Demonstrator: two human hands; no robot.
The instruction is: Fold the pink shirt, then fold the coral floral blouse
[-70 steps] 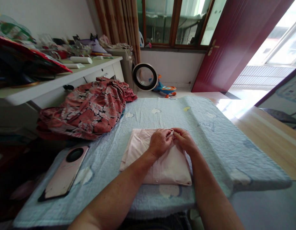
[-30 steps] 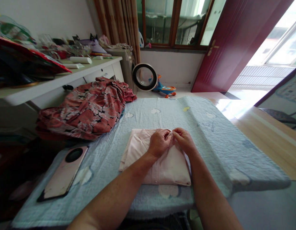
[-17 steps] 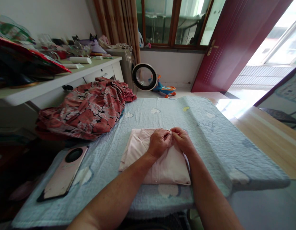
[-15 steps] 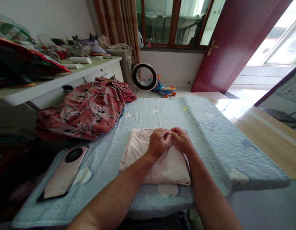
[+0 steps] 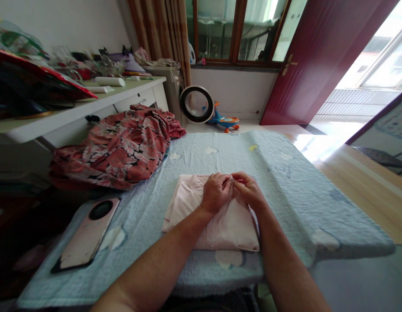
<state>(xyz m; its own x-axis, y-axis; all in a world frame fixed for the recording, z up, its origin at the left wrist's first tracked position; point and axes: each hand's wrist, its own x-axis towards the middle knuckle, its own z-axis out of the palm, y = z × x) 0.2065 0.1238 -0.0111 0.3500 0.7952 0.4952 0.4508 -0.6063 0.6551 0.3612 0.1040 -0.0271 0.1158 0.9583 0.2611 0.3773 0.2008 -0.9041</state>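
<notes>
A pale pink shirt (image 5: pixel 184 199), folded into a flat rectangle, lies on the light blue quilted cover (image 5: pixel 194 156) in front of me. A small button shows close to its near edge. Over the far edge of the shirt, my left hand (image 5: pixel 216 190) is closed, pinching the fabric near the collar. My right hand (image 5: pixel 248 188) pinches the same raised bit of cloth from the right, fingertips nearly touching those of the left. What exactly lies between the fingertips is mostly hidden by the fingers.
A phone (image 5: pixel 89 234) with a round dark camera ring lies at the left. Behind it a red floral cloth (image 5: pixel 123 147) is heaped beside a cluttered white desk (image 5: pixel 139 89). Farther back are an open washing machine door (image 5: pixel 197 104), a blue ride-on toy (image 5: pixel 223 121) and a dark red door (image 5: pixel 314 56).
Both hands stay at the shirt's far edge. The right hand's fingers have shifted slightly on the pinched cloth; the shirt lies as before.
</notes>
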